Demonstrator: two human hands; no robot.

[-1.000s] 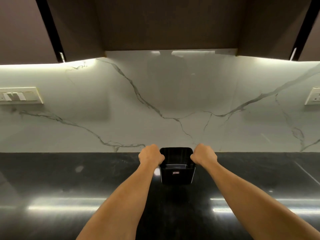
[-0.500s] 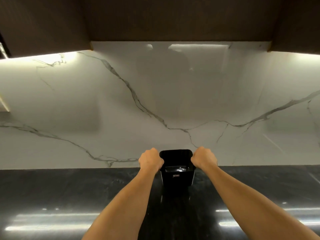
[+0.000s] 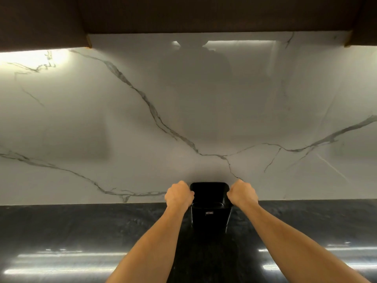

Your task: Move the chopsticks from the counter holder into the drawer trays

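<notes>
Black holder (image 3: 211,215) upright, opening up, at back of dark glossy counter (image 3: 81,231) against white marble backsplash (image 3: 142,129) — left hand (image 3: 178,196) & right hand (image 3: 242,194) fisted, fingers curled gripping its side rims. Dark cabinets (image 3: 183,15) overhead.

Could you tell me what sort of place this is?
Most likely a home kitchen: a glossy dark stone counter, a white veined marble backsplash, and dark wall cabinets lit from beneath. Both hands hold a black holder on the counter.
</notes>
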